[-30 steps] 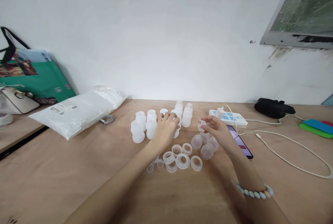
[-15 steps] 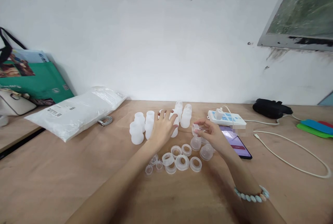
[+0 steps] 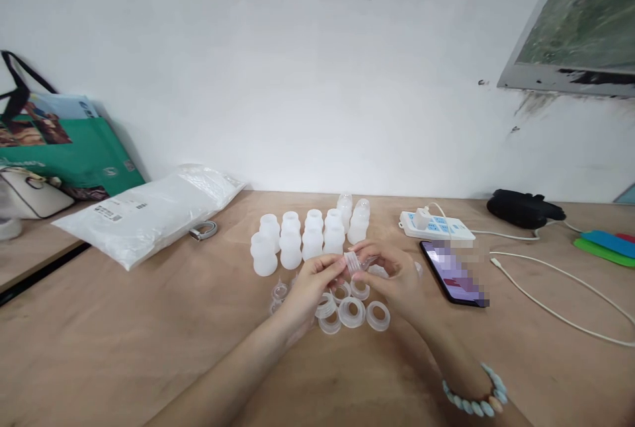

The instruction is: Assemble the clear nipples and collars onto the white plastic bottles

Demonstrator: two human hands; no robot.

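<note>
Both hands meet in front of the bottles around a ridged, clear bottle ring (image 3: 352,262). My left hand (image 3: 312,281) pinches its left side between thumb and fingers. My right hand (image 3: 394,275) is closed on its right side, where a clear teat-like piece (image 3: 368,260) sticks out, partly hidden by the fingers. Below the hands lie several loose clear rings (image 3: 352,312). Small clear teats (image 3: 280,291) lie left of them, partly behind my left hand. Frosted small bottles (image 3: 290,250) stand upright in rows behind; two (image 3: 359,221) at the right have clear domed tops.
A phone (image 3: 454,273) and a white power strip (image 3: 436,225) lie to the right, with a white cable (image 3: 560,308) looping beyond. A black case (image 3: 524,207) is near the wall. At left are a white plastic parcel (image 3: 153,209), a coiled strap (image 3: 203,231) and a green bag (image 3: 84,149).
My left hand has come back from over the bottles and now grips the ring. My right hand has moved left with the clear piece to meet it.
</note>
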